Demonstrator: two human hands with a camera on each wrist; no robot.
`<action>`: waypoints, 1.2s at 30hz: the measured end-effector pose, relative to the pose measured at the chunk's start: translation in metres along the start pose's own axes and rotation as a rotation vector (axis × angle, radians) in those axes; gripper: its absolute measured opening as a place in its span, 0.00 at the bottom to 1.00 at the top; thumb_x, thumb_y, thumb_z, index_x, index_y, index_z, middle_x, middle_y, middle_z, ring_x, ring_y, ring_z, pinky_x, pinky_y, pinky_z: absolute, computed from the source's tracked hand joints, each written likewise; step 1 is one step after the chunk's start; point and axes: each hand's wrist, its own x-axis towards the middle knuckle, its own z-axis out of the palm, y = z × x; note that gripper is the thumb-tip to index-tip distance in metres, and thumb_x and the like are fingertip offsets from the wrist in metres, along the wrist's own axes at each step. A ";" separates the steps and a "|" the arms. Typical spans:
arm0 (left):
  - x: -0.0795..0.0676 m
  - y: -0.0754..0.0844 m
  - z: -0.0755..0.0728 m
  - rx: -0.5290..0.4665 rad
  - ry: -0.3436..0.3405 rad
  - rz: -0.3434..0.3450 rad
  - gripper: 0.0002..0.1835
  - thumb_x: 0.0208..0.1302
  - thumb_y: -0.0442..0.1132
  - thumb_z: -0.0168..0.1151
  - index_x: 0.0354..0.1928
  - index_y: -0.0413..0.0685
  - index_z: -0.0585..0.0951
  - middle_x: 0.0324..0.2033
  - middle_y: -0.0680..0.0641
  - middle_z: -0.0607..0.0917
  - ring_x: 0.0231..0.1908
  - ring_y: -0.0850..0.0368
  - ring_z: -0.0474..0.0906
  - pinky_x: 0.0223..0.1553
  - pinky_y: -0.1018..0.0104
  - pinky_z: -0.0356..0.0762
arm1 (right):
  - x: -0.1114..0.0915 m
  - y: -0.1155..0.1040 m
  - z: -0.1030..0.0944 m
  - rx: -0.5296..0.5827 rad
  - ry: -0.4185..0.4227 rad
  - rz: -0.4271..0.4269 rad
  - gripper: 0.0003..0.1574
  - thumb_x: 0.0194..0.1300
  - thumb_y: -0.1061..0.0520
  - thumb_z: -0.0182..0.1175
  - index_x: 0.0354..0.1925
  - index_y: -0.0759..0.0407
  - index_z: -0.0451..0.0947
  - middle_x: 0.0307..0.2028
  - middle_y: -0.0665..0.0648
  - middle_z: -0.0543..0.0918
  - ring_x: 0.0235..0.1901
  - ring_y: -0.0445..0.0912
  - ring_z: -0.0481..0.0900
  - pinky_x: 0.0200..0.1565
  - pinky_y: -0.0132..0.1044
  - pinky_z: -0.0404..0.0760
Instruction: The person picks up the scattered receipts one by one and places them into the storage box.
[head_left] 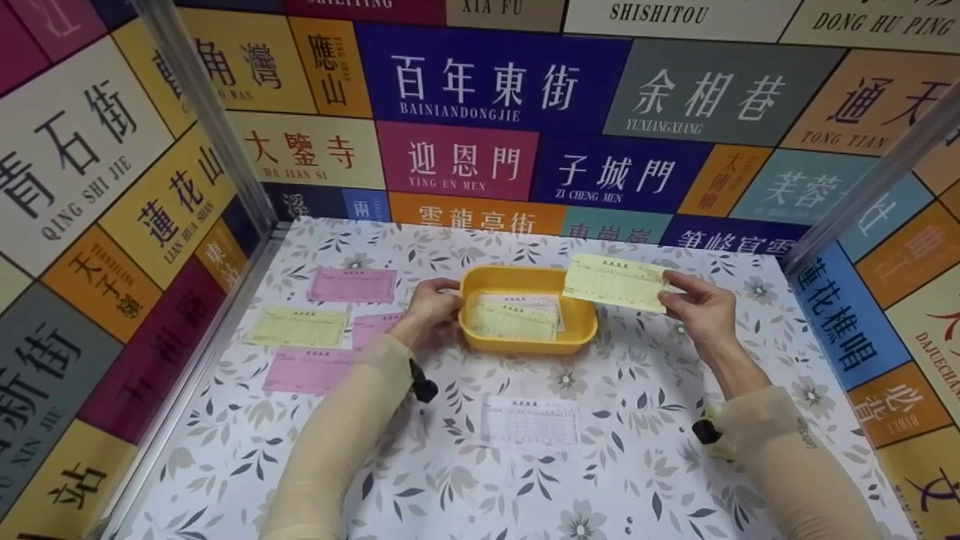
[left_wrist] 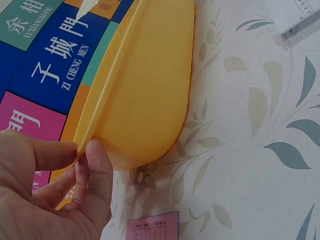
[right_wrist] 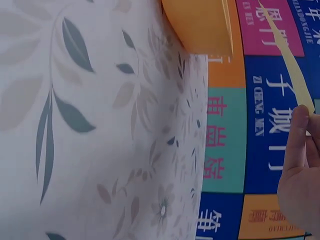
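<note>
A yellow plastic tray (head_left: 529, 346) stands mid-table with a yellow slip (head_left: 510, 321) and a white slip (head_left: 551, 306) lying in it. My left hand (head_left: 431, 309) pinches the tray's left rim between thumb and fingers, as the left wrist view shows close up. In my right hand (head_left: 701, 304) another yellow slip (head_left: 615, 283), printed with a form, is pinched by its right edge. That slip is raised over the tray's right end and overlaps it in the head view. The right wrist view shows the held slip (right_wrist: 287, 57) nearly edge-on.
Left of the tray lie pink slips (head_left: 352, 285) (head_left: 307, 371) and a yellow slip (head_left: 296, 328), one partly behind my left arm. A white slip (head_left: 529, 421) lies in front of the tray. Part of a yellow-green paper (head_left: 720, 442) shows by the right forearm. Sign-covered walls (head_left: 487, 82) enclose the table.
</note>
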 end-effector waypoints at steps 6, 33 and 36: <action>0.002 0.000 0.001 -0.009 0.002 0.001 0.28 0.70 0.29 0.65 0.72 0.44 0.81 0.54 0.34 0.91 0.27 0.59 0.81 0.39 0.60 0.82 | -0.006 0.002 0.031 -0.046 -0.069 -0.025 0.33 0.70 0.70 0.75 0.71 0.73 0.80 0.40 0.35 0.95 0.35 0.32 0.92 0.40 0.27 0.92; 0.002 -0.002 0.000 -0.019 0.001 -0.005 0.26 0.69 0.29 0.66 0.69 0.47 0.83 0.45 0.42 0.91 0.31 0.57 0.85 0.50 0.53 0.89 | -0.011 0.017 0.141 -0.233 -0.295 0.061 0.29 0.72 0.67 0.71 0.70 0.62 0.85 0.72 0.68 0.85 0.40 0.35 0.91 0.46 0.31 0.93; 0.003 -0.002 0.000 -0.025 -0.017 0.025 0.27 0.70 0.28 0.65 0.71 0.43 0.82 0.48 0.38 0.92 0.29 0.58 0.84 0.42 0.56 0.87 | -0.011 0.018 0.144 -0.277 -0.297 0.052 0.29 0.72 0.66 0.72 0.70 0.61 0.86 0.71 0.67 0.86 0.39 0.35 0.91 0.45 0.29 0.92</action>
